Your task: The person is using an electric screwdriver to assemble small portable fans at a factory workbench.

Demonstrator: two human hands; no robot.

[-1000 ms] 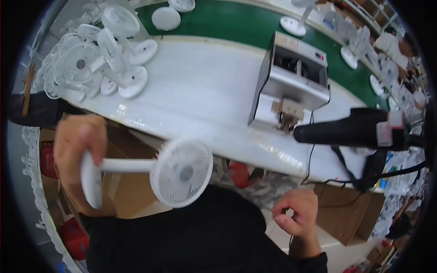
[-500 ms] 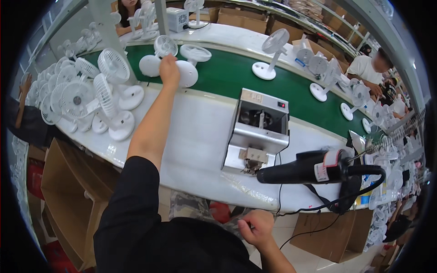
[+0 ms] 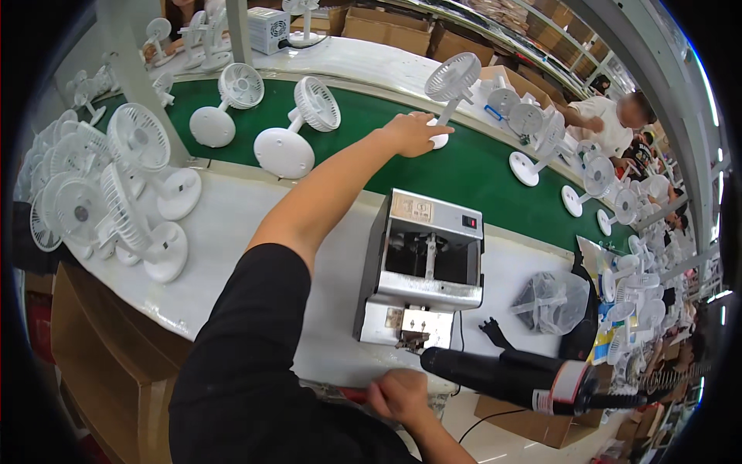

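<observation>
My left arm stretches across the green belt, and my left hand (image 3: 410, 134) lies over part of the round base of a white desk fan (image 3: 453, 76). Its fingers are extended and apart; whether they touch the base I cannot tell. Left of it on the belt are two more white fans, one tilted with its disc base (image 3: 284, 152) toward me, the other farther left with a similar base (image 3: 212, 127). My right hand (image 3: 399, 393) is curled into a loose fist at the bench's near edge, below a metal machine (image 3: 423, 267). Nothing shows in it.
A black power screwdriver (image 3: 495, 377) hangs at the lower right. Several white fans (image 3: 139, 138) crowd the bench at left. A cardboard box (image 3: 116, 348) stands below them. A clear plastic bag (image 3: 553, 301) lies right of the machine. A co-worker (image 3: 607, 120) sits across the belt.
My left hand has left the fans at the left and swung right to the fan farther along. My right hand stays curled. The whole view has shifted, and the screwdriver appears lower.
</observation>
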